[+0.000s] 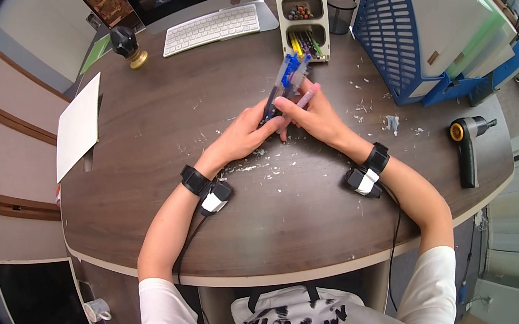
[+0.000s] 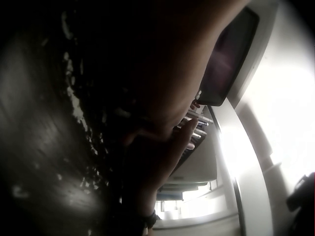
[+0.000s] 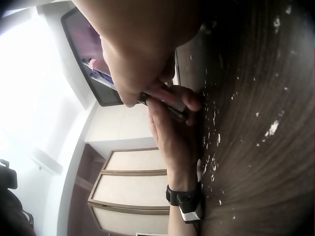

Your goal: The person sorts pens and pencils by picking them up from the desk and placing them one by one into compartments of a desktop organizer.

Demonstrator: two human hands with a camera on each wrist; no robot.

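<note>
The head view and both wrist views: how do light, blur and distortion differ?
Head view: evenly lit, fairly sharp, wall trim looks bowed, corners black; left wrist view: blown-out white at right, deep shadow across centre, soft detail; right wrist view: white glare at left, held pens blurred.

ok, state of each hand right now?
Left hand: closed around a bunch of pens.
Right hand: closed on the same bunch.

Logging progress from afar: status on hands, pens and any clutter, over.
Left hand and right hand both gripping bunched pens. White scraps scattered across desk. Over.
</note>
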